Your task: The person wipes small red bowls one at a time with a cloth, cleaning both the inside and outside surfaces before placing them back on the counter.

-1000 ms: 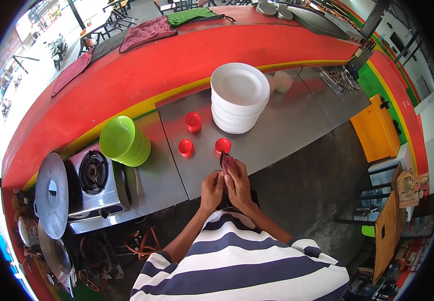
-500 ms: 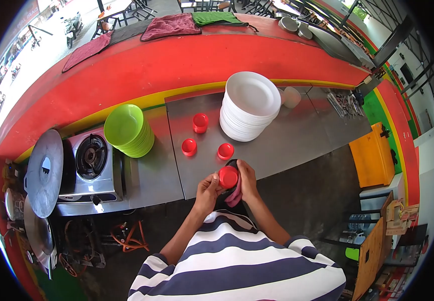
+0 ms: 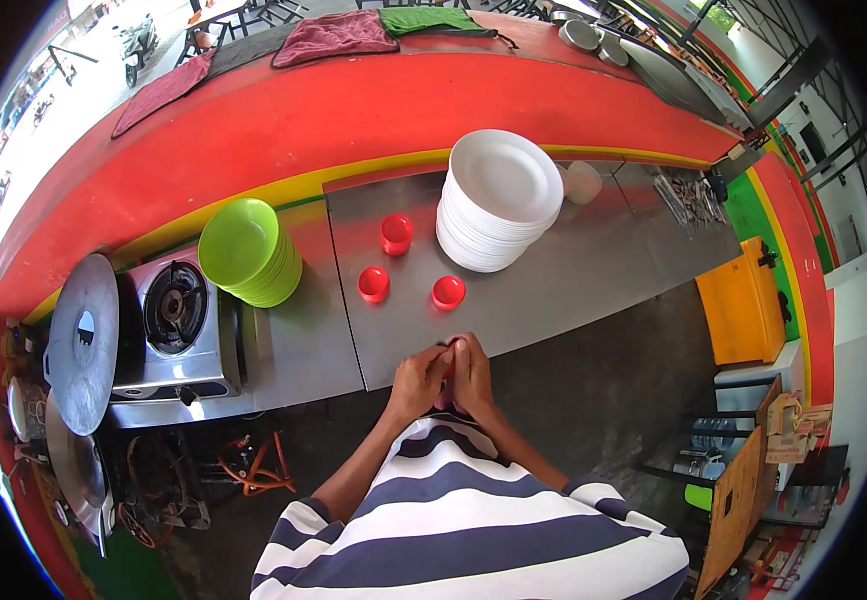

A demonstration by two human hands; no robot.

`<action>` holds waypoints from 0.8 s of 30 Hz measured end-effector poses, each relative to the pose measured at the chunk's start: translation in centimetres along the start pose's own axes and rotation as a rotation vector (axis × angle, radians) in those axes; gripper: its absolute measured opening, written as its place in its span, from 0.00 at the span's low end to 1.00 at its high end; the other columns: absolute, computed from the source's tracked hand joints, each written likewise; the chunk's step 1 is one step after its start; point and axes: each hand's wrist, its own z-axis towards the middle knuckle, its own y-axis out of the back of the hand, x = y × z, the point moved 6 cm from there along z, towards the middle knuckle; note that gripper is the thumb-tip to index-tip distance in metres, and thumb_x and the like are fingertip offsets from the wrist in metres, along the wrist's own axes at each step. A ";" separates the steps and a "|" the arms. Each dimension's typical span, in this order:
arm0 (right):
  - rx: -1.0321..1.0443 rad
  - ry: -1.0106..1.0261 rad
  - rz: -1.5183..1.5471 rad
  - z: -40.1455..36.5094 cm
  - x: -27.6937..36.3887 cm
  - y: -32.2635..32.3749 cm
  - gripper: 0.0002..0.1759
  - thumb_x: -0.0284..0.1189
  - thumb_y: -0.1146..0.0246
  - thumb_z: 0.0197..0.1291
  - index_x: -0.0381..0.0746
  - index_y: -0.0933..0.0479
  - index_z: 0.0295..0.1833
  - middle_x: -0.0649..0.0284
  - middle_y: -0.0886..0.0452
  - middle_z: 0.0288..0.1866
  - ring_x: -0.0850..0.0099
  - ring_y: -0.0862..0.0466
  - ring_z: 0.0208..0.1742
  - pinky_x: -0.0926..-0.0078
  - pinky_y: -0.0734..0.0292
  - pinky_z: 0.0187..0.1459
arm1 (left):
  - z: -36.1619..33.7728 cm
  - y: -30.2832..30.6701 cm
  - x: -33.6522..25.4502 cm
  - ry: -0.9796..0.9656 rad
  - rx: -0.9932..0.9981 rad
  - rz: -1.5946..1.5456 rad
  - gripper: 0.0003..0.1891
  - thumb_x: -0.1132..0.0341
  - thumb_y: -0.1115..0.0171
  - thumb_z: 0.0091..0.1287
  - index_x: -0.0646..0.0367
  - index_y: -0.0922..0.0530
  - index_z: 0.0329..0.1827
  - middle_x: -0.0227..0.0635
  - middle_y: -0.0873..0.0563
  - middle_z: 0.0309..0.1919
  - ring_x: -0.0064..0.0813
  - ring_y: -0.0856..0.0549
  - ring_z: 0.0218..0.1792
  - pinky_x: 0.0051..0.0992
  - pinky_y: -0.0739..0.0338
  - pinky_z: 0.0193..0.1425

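Observation:
Both my hands are close together in front of my striped shirt, just off the counter's near edge. My left hand [image 3: 419, 382] is closed round a small red cup, of which only a sliver shows between the hands. My right hand [image 3: 471, 376] is closed against it with a pinkish cloth [image 3: 443, 401], mostly hidden by the fingers. Beyond them on the metal counter [image 3: 513, 310] stand three more red cups: a near right one [image 3: 448, 292], a left one [image 3: 373, 284] and a farther one [image 3: 396, 234].
A tall stack of white plates [image 3: 498, 215] stands behind the cups. To the left are stacked green bowls [image 3: 250, 252] and a gas stove [image 3: 175, 310] with a large round metal lid [image 3: 84, 345] beside it. Cutlery [image 3: 690, 197] lies at the counter's far right.
The cup in my hands has turned from showing its red face upward to being nearly covered. My right hand has closed in over it with the cloth. The view has shifted slightly.

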 end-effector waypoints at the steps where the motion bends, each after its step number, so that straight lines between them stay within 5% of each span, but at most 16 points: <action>1: 0.009 -0.057 0.045 -0.2 -1.4 0.0 0.19 0.40 0.53 0.79 0.36 0.28 0.42 0.61 0.30 0.32 0.71 0.27 0.34 0.67 0.29 0.39 | 0.1 0.1 -0.1 -0.001 0.058 -0.020 0.16 0.63 0.45 0.77 0.70 0.18 0.45 0.30 0.17 0.24 0.21 0.17 0.29 0.29 0.23 0.34; 5: 0.070 -0.121 0.129 0.3 -4.0 0.4 0.24 0.43 0.51 0.78 0.38 0.33 0.29 0.71 0.39 0.21 0.81 0.39 0.27 0.75 0.39 0.29 | 0.1 0.2 1.9 0.118 0.266 -0.376 0.19 0.59 0.47 0.79 0.69 0.18 0.46 0.31 0.14 0.33 0.18 0.16 0.38 0.24 0.21 0.43; 8: 0.127 -0.374 0.407 0.3 -5.4 0.3 0.24 0.44 0.48 0.77 0.41 0.32 0.29 0.76 0.37 0.24 0.84 0.38 0.27 0.79 0.40 0.29 | 0.1 0.1 2.6 0.250 0.308 -0.659 0.19 0.56 0.48 0.79 0.66 0.19 0.51 0.32 0.13 0.39 0.20 0.15 0.41 0.23 0.20 0.49; 9: 0.072 -0.505 0.655 0.3 -5.8 -0.3 0.22 0.45 0.46 0.76 0.43 0.30 0.30 0.79 0.36 0.26 0.87 0.38 0.29 0.82 0.40 0.30 | 0.2 0.1 3.2 0.321 0.268 -0.723 0.20 0.56 0.50 0.80 0.66 0.20 0.54 0.35 0.14 0.43 0.24 0.14 0.45 0.26 0.20 0.53; 11: 0.042 -0.499 0.645 1.0 -5.8 -0.7 0.21 0.45 0.46 0.76 0.42 0.29 0.32 0.79 0.35 0.28 0.87 0.38 0.31 0.83 0.40 0.32 | 0.0 -0.7 4.9 0.469 0.178 -0.858 0.21 0.55 0.53 0.81 0.67 0.23 0.59 0.40 0.14 0.51 0.31 0.14 0.52 0.33 0.22 0.61; 14: 0.038 -0.454 0.513 0.8 -5.3 -0.8 0.20 0.44 0.45 0.76 0.41 0.27 0.35 0.78 0.34 0.29 0.87 0.37 0.32 0.84 0.40 0.34 | 0.3 -1.5 6.7 0.444 0.019 -1.082 0.21 0.57 0.53 0.81 0.65 0.25 0.63 0.40 0.16 0.56 0.33 0.16 0.57 0.34 0.24 0.65; 20: 0.099 -0.532 0.407 -0.8 -10.2 -1.3 0.20 0.44 0.44 0.75 0.38 0.23 0.38 0.77 0.33 0.29 0.85 0.36 0.33 0.83 0.38 0.36 | 2.2 -1.2 9.2 0.441 -0.215 -1.058 0.18 0.56 0.44 0.77 0.61 0.21 0.58 0.34 0.12 0.47 0.26 0.13 0.48 0.25 0.20 0.55; 24: 0.114 -0.681 0.493 -1.7 -12.2 -1.9 0.21 0.44 0.43 0.74 0.37 0.22 0.38 0.76 0.31 0.30 0.84 0.35 0.34 0.81 0.36 0.37 | 5.0 -1.0 9.6 0.297 -0.279 -0.664 0.17 0.58 0.41 0.76 0.66 0.17 0.50 0.33 0.12 0.39 0.23 0.14 0.44 0.24 0.20 0.51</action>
